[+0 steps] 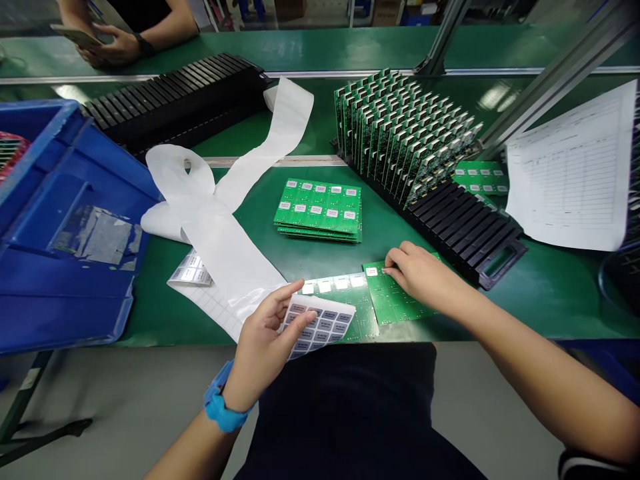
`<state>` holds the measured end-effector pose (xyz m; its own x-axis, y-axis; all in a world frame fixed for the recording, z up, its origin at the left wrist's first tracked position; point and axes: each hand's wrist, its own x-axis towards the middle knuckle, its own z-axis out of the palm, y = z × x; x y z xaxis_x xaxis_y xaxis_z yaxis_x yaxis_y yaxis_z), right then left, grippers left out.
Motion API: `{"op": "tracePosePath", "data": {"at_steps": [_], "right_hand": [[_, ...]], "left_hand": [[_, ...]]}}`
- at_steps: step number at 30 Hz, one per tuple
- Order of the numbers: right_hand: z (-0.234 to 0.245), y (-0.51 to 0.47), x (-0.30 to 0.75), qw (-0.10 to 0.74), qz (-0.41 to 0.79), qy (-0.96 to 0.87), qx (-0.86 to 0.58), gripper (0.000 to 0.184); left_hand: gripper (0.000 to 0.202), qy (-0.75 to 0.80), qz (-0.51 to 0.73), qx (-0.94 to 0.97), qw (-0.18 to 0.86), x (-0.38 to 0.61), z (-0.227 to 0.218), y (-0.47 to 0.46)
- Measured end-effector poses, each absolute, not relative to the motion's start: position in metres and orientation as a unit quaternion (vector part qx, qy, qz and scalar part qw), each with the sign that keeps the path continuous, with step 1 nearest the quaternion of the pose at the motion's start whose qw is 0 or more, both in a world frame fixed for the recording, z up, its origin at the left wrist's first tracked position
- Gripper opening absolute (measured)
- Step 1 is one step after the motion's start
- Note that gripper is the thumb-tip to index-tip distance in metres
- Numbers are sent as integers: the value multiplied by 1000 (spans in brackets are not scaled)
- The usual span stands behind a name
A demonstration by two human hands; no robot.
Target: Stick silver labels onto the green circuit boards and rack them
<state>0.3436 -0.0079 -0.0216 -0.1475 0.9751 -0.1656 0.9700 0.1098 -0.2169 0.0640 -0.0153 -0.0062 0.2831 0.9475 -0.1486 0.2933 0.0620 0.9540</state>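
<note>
left hand [269, 341] grip pinches label sheet [324, 325], thumb on top, partly over left board [365, 319]; row of labels [325, 285] along its far edge. right hand [417, 272] grip bunched at right board [395, 301], near white label [371, 271]; can't tell if pinching anything. boards side by side on worktop [325, 258], nearer than board stack [317, 210].
</note>
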Motion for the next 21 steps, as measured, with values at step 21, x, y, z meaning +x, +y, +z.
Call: {"op": "tracePosePath", "data": {"at_steps": [21], "right_hand": [[-21, -3, 375, 105, 320, -716, -611, 27]], "left_hand": [[33, 509, 282, 689, 432, 67, 0, -15]]}}
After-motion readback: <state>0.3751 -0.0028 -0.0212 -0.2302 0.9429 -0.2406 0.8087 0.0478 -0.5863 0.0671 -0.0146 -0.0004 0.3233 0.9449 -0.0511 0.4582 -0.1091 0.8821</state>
